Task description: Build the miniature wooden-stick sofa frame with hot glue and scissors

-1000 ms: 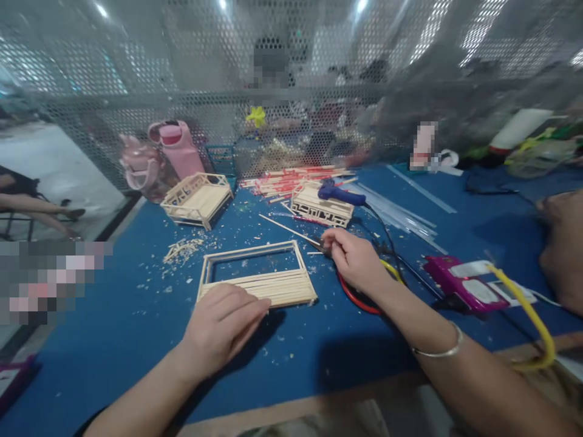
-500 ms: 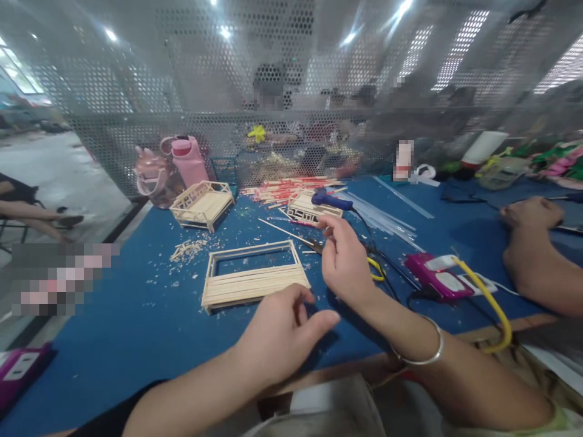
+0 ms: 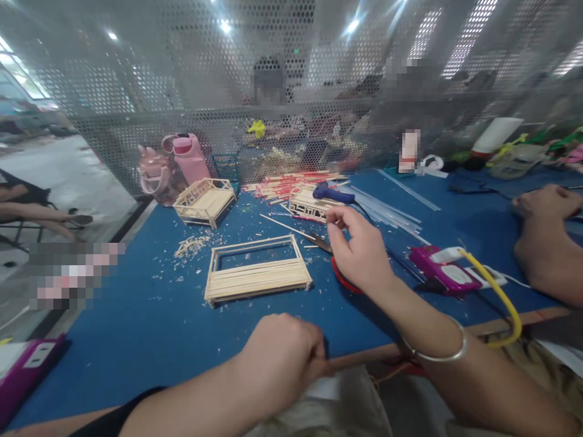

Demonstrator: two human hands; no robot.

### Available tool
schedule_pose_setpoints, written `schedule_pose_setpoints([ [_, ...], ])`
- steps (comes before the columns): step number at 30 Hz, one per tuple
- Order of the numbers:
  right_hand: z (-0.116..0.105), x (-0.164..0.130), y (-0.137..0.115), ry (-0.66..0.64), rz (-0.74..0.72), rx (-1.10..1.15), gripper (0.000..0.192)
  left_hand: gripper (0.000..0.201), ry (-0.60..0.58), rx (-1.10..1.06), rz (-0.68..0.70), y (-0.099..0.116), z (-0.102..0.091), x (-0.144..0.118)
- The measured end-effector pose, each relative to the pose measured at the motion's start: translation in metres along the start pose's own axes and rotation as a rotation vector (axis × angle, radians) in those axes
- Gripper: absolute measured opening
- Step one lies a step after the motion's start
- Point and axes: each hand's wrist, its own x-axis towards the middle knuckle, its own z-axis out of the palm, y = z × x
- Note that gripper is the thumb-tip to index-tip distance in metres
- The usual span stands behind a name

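Observation:
A flat frame of pale wooden sticks [image 3: 255, 273] lies on the blue table [image 3: 136, 315], half planked and half left as a window. My left hand [image 3: 282, 352] is curled into a fist at the table's front edge, below the frame and apart from it. My right hand [image 3: 359, 249] hovers to the right of the frame with thumb and forefinger pinched together; I cannot make out anything between them. Under it lie a cutter with red handles [image 3: 339, 273] and a long thin stick [image 3: 286, 226].
Two small stick furniture models [image 3: 204, 200] [image 3: 312, 205] stand further back, with a blue glue gun [image 3: 332, 194], red-tipped sticks [image 3: 291, 181] and pink bottles [image 3: 189, 158] near a mesh screen. At right are a purple power strip [image 3: 444, 270], a yellow cable [image 3: 501, 297] and another person's hand [image 3: 546, 243].
My left hand has left the stick frame, drawn back to the table's front edge and closed. My right hand has risen off the table and turned, fingers pinched.

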Motion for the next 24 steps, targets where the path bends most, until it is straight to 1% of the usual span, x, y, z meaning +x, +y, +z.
schedule_pose_setpoints([
  [1, 0.002, 0.006, 0.005, -0.061, 0.064, 0.028, 0.016, 0.017, -0.014, 0.146, 0.008, -0.001, -0.002, -0.004],
  [2, 0.005, 0.011, 0.011, -0.122, 0.141, 0.066, 0.016, 0.02, -0.003, 0.252, 0.03, -0.004, -0.004, -0.006],
  [3, 0.011, 0.015, 0.018, -0.175, 0.223, 0.117, 0.017, 0.024, 0.041, 0.317, 0.077, -0.007, -0.007, -0.006],
  [4, 0.018, 0.017, 0.025, -0.211, 0.304, 0.175, 0.017, 0.027, 0.115, 0.353, 0.136, -0.011, -0.01, -0.003],
  [5, 0.025, 0.018, 0.031, -0.234, 0.377, 0.23, 0.016, 0.031, 0.214, 0.38, 0.184, -0.016, -0.012, 0.001],
  [6, 0.033, 0.017, 0.037, -0.259, 0.436, 0.271, 0.016, 0.036, 0.323, 0.415, 0.198, -0.022, -0.014, 0.007],
  [7, 0.039, 0.014, 0.041, -0.287, 0.48, 0.299, 0.016, 0.045, 0.422, 0.462, 0.179, -0.029, -0.016, 0.014],
  [8, 0.044, 0.011, 0.043, -0.328, 0.505, 0.314, 0.015, 0.054, 0.498, 0.519, 0.126, -0.036, -0.018, 0.022],
  [9, 0.048, 0.007, 0.044, -0.375, 0.514, 0.321, 0.014, 0.062, 0.534, 0.574, 0.063, -0.042, -0.018, 0.029],
  [11, 0.05, 0.001, 0.043, -0.458, 0.51, 0.327, 0.02, 0.069, 0.527, 0.65, -0.039, -0.053, -0.018, 0.042],
  [13, 0.049, -0.002, 0.039, -0.513, 0.497, 0.318, 0.025, 0.067, 0.47, 0.672, -0.08, -0.058, -0.016, 0.049],
  [15, 0.046, -0.003, 0.036, -0.541, 0.481, 0.296, 0.027, 0.063, 0.412, 0.673, -0.09, -0.058, -0.015, 0.052],
  [18, 0.044, -0.002, 0.034, -0.582, 0.407, 0.188, 0.032, 0.061, 0.344, 0.691, -0.105, -0.055, -0.016, 0.052],
  [21, 0.044, -0.004, 0.033, -0.609, 0.342, 0.09, 0.032, 0.06, 0.326, 0.713, -0.117, -0.054, -0.018, 0.052],
  [24, 0.044, -0.006, 0.032, -0.609, 0.325, 0.088, 0.028, 0.06, 0.33, 0.705, -0.112, -0.055, -0.017, 0.053],
])
